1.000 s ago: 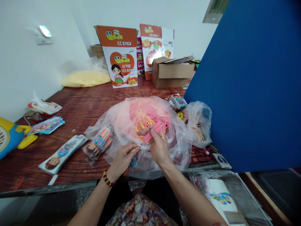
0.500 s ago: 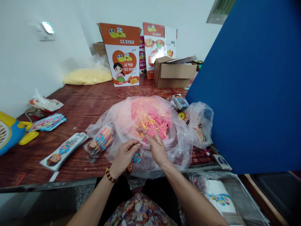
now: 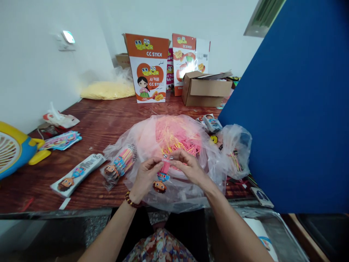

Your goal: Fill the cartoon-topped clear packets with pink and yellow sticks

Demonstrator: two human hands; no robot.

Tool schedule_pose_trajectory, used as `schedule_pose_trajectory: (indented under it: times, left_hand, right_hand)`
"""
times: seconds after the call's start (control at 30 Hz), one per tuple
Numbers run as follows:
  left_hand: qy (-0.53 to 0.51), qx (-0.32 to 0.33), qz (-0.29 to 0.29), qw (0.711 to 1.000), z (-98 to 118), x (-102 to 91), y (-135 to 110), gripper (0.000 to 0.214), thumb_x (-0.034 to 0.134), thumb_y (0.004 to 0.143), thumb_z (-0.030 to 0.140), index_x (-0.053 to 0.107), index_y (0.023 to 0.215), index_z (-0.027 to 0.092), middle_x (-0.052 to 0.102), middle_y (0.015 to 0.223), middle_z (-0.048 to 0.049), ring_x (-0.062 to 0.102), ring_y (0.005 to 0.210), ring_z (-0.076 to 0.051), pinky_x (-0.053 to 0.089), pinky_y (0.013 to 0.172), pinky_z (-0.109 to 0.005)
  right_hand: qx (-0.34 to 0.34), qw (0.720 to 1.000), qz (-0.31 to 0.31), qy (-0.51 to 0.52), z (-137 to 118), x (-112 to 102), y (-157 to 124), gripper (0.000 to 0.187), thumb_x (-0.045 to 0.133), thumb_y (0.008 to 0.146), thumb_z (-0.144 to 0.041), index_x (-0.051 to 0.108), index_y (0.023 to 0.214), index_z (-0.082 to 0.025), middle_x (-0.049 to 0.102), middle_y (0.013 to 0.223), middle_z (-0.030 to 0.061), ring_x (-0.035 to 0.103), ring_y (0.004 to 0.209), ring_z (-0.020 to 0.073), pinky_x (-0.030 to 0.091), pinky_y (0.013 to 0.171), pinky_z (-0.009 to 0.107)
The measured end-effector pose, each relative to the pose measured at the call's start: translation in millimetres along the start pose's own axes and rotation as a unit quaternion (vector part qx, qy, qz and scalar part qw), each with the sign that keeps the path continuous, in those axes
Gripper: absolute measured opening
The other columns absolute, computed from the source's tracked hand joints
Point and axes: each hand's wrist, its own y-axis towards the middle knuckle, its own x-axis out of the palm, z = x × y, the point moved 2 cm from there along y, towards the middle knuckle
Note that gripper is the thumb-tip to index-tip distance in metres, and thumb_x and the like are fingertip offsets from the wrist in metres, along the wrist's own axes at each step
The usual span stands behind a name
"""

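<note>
My left hand [image 3: 145, 175] and my right hand [image 3: 189, 168] meet in front of me, both pinching the top of a small clear packet [image 3: 163, 174] printed with a cartoon figure and holding pink sticks. The packet hangs upright between my fingers. Just behind it lies a large clear plastic bag [image 3: 141, 140] heaped with loose pink and yellow sticks [image 3: 177, 136]. A filled packet [image 3: 120, 165] lies on the wooden table [image 3: 103, 120] to the left of my left hand.
A long flat packet [image 3: 79, 174] and a stack of packets [image 3: 62, 141] lie at left, near a yellow and blue fan [image 3: 12, 151]. CC Stick boxes [image 3: 148, 69], a brown carton [image 3: 207, 88] and a yellow bag [image 3: 109, 90] stand at the back. A blue panel [image 3: 294, 109] walls the right.
My right hand left the stick heap and came back toward me. Both hands now hold the packet upright by its top, with pink sticks in it.
</note>
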Motion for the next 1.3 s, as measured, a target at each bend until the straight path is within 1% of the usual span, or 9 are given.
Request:
schedule_pose_trajectory:
  times: [0.03, 0.1, 0.23, 0.4, 0.57, 0.8, 1.03, 1.17, 1.3]
  left_hand:
    - [-0.020, -0.001, -0.004, 1.000, 1, -1.0, 0, 0.025, 0.075, 0.073, 0.039, 0.070, 0.084, 0.016, 0.069, 0.082, -0.0021, 0.061, 0.077, -0.015, 0.050, 0.076, -0.026]
    - [-0.041, -0.021, -0.028, 0.999, 5, -2.4, -2, 0.027, 0.076, 0.074, 0.039, 0.071, 0.088, 0.016, 0.070, 0.086, -0.0029, 0.062, 0.079, -0.015, 0.050, 0.077, -0.027]
    - [-0.012, -0.073, -0.066, 0.995, 8, -7.2, -6, 0.030, 0.080, 0.069, 0.037, 0.073, 0.086, 0.014, 0.072, 0.082, -0.0036, 0.061, 0.071, -0.014, 0.048, 0.069, -0.024]
    - [-0.020, -0.060, -0.022, 0.998, 10, -16.8, -9, 0.029, 0.082, 0.066, 0.036, 0.072, 0.081, 0.014, 0.070, 0.072, -0.0010, 0.059, 0.064, -0.012, 0.045, 0.062, -0.022]
    - [-0.022, -0.082, -0.001, 0.996, 14, -28.9, -13, 0.031, 0.085, 0.060, 0.037, 0.073, 0.075, 0.013, 0.071, 0.068, -0.0017, 0.058, 0.059, -0.011, 0.045, 0.059, -0.022]
    - [-0.039, -0.092, 0.056, 0.993, 8, -60.7, -22, 0.030, 0.087, 0.057, 0.036, 0.069, 0.067, 0.013, 0.067, 0.060, 0.0012, 0.056, 0.052, -0.009, 0.042, 0.053, -0.020]
    - [-0.024, -0.072, 0.056, 0.996, 1, -80.9, -30, 0.030, 0.084, 0.061, 0.032, 0.072, 0.082, 0.014, 0.073, 0.075, -0.0013, 0.062, 0.064, -0.012, 0.048, 0.063, -0.022]
    - [0.020, -0.066, 0.071, 0.995, -6, -94.7, -36, 0.028, 0.081, 0.062, 0.033, 0.070, 0.080, 0.014, 0.071, 0.073, -0.0016, 0.061, 0.061, -0.013, 0.047, 0.059, -0.023]
    - [0.155, -0.010, 0.122, 0.980, 4, -129.8, -27, 0.032, 0.075, 0.066, 0.037, 0.069, 0.090, 0.016, 0.071, 0.078, -0.0034, 0.064, 0.068, -0.018, 0.050, 0.063, -0.028]
  right_hand:
    - [0.017, 1.000, 0.004, 0.001, 2, 0, 2, 0.014, 0.066, 0.083, -0.033, 0.068, 0.090, -0.021, 0.070, 0.082, 0.0008, 0.065, 0.075, 0.0148, 0.052, 0.071, 0.028]
    - [0.047, 0.999, 0.012, 0.020, 6, 3, 7, 0.015, 0.065, 0.081, -0.033, 0.067, 0.076, -0.019, 0.065, 0.067, -0.0010, 0.061, 0.062, 0.0126, 0.049, 0.059, 0.024]
    - [0.068, 0.993, 0.042, 0.087, 9, 13, 16, 0.019, 0.069, 0.075, -0.037, 0.067, 0.074, -0.018, 0.065, 0.067, -0.0016, 0.060, 0.058, 0.0118, 0.049, 0.054, 0.022]
    - [0.106, 0.987, 0.014, 0.121, 15, 25, 24, 0.027, 0.073, 0.070, -0.042, 0.068, 0.084, -0.019, 0.068, 0.074, -0.0007, 0.063, 0.063, 0.0125, 0.052, 0.058, 0.023]
    - [0.115, 0.990, -0.022, 0.073, 26, 43, 32, 0.024, 0.071, 0.071, -0.041, 0.064, 0.073, -0.017, 0.059, 0.064, -0.0041, 0.055, 0.055, 0.0094, 0.045, 0.052, 0.021]
    - [0.123, 0.989, -0.031, 0.070, 30, 68, 44, 0.027, 0.068, 0.070, -0.044, 0.063, 0.075, -0.018, 0.062, 0.069, -0.0019, 0.060, 0.060, 0.0125, 0.048, 0.052, 0.022]
    - [0.111, 0.993, -0.042, 0.017, 22, 86, 58, 0.025, 0.064, 0.073, -0.041, 0.063, 0.072, -0.016, 0.058, 0.064, -0.0021, 0.059, 0.058, 0.0117, 0.048, 0.049, 0.021]
    - [0.102, 0.993, -0.062, -0.024, 24, 99, 64, 0.019, 0.062, 0.075, -0.035, 0.062, 0.072, -0.017, 0.056, 0.061, -0.0036, 0.056, 0.053, 0.0107, 0.046, 0.043, 0.019]
    - [0.115, 0.988, -0.059, -0.079, 28, 119, 89, 0.007, 0.056, 0.078, -0.021, 0.061, 0.076, -0.017, 0.057, 0.060, -0.0035, 0.058, 0.051, 0.0107, 0.045, 0.043, 0.018]
